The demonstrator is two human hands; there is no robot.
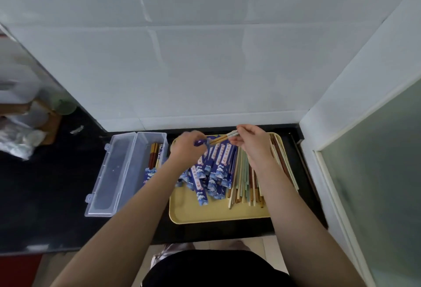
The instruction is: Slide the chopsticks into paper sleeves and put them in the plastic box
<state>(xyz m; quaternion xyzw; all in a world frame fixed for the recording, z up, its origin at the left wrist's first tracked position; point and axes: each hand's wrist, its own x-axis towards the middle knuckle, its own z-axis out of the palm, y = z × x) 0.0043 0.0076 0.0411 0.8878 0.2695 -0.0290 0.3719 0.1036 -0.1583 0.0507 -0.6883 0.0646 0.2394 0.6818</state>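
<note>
We pinch the chopsticks (224,137) in the right hand (252,143); the left hand (186,147) grips the sleeve (201,142). Over the tray's (218,215) far edge, their long axis runs right to left, tips at the sleeve mouth.

Print on blue paper sleeves (213,168) too blurred to read; no other text legible

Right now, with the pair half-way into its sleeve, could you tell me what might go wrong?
1. The left hand pinches the blue sleeve near its mouth; the chopsticks held by the right hand could crumple or tear it.
2. Both forearms hang over the loose sleeves and bare chopsticks on the yellow tray; lowering them may scatter these.
</note>
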